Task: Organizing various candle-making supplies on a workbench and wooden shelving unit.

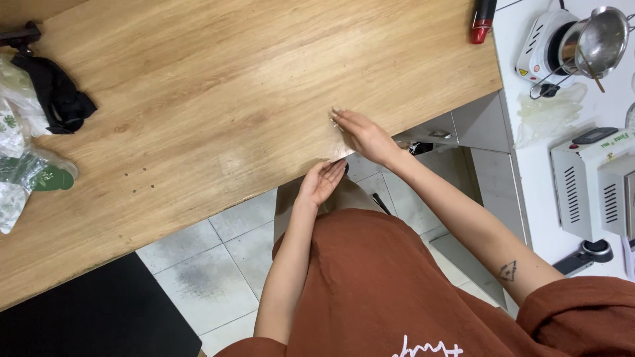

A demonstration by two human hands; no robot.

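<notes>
The right hand (pixel 365 135) lies flat on the wooden table (pixel 218 99) at its near edge, fingers straight and together, touching the tabletop. Just below that edge the left hand (pixel 321 183) is cupped palm up, fingers together, holding nothing visible. A black cloth (pixel 56 96) lies at the table's left edge

A person seen from above, wearing a loose rust-brown garment of soft woven fabric (pixel 370 277) that covers the lap and torso. Its wide rust-brown short sleeve (pixel 582 311) ends at the elbow, leaving both forearms bare. A thin white line drawing printed on the chest (pixel 426 347) shows at the bottom edge, partly cut off. A small dark tattoo of a diamond-like outline (pixel 508 270) marks the right forearm near the elbow. Both hands are bare, without gloves.
</notes>
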